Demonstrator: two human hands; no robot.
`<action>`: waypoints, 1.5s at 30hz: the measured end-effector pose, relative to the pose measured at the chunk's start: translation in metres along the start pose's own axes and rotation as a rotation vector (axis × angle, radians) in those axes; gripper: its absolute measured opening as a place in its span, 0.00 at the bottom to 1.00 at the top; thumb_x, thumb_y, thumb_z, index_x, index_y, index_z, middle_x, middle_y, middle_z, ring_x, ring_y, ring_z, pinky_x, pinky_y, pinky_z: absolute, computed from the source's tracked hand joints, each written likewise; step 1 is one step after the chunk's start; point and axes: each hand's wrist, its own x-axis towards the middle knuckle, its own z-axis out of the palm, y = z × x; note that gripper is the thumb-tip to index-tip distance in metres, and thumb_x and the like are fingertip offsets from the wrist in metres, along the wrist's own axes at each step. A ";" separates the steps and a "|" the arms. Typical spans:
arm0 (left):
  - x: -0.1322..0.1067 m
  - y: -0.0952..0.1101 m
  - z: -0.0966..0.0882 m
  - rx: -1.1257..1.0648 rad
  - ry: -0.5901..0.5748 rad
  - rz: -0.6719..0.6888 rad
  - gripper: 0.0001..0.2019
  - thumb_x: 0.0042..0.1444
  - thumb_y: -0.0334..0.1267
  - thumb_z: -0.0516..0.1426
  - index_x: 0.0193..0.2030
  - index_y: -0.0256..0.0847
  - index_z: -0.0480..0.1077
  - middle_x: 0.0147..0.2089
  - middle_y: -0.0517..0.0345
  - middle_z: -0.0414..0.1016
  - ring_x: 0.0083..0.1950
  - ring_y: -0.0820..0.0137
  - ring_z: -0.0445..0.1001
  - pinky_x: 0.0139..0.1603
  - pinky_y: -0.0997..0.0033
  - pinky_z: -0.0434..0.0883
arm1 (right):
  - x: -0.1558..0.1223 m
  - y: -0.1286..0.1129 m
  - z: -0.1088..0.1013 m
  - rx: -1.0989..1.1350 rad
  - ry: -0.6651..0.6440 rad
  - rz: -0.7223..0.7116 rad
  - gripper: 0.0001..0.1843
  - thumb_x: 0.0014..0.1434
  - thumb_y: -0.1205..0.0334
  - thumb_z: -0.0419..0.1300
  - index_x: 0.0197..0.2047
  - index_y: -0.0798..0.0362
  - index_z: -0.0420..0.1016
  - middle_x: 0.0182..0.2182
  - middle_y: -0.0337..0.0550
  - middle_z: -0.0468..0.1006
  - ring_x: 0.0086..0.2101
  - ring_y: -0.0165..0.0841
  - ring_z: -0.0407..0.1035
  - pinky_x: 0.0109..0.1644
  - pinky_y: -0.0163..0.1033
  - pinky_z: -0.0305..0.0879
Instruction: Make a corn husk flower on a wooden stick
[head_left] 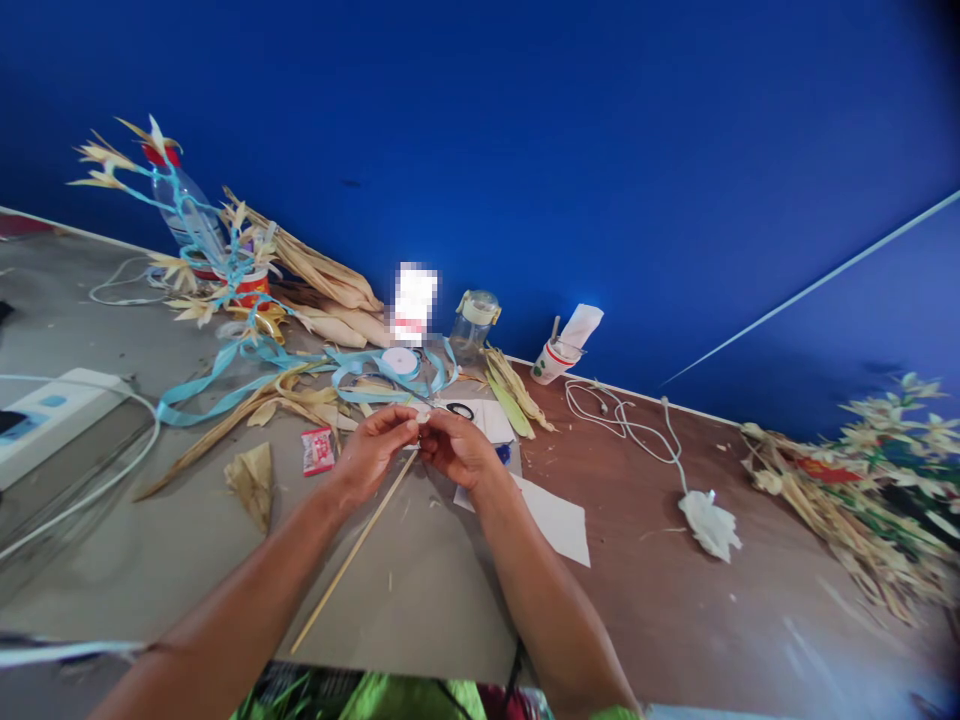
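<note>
My left hand (375, 452) and my right hand (457, 448) meet at the middle of the table, fingers pinched together. Between their fingertips is a small white piece (423, 413), too small to name. A thin wooden stick (352, 556) slants from just under my fingers down toward the table's front edge; whether my right hand touches its upper end I cannot tell. Left of my left hand lie a red packet (318, 452) and a dry corn husk piece (252, 482). Beneath and beyond my right hand are white paper sheets (559, 518) and a black ring (460, 411).
Blue ribbon (217, 385), a ribbon spool (400, 361) and corn husks (315, 262) spread behind my hands. A plastic bottle (191, 205), a lidded jar (472, 325) and a paper cup (555, 360) stand near the wall. A power strip (67, 425) lies left; husk flowers (900, 440) lie right.
</note>
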 end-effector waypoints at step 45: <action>0.004 0.000 -0.001 -0.078 0.136 -0.014 0.12 0.38 0.37 0.70 0.27 0.37 0.74 0.25 0.64 0.72 0.28 0.78 0.68 0.31 0.77 0.64 | -0.010 0.000 0.015 -0.101 0.089 -0.330 0.09 0.40 0.63 0.66 0.28 0.54 0.73 0.15 0.31 0.66 0.19 0.23 0.57 0.25 0.31 0.50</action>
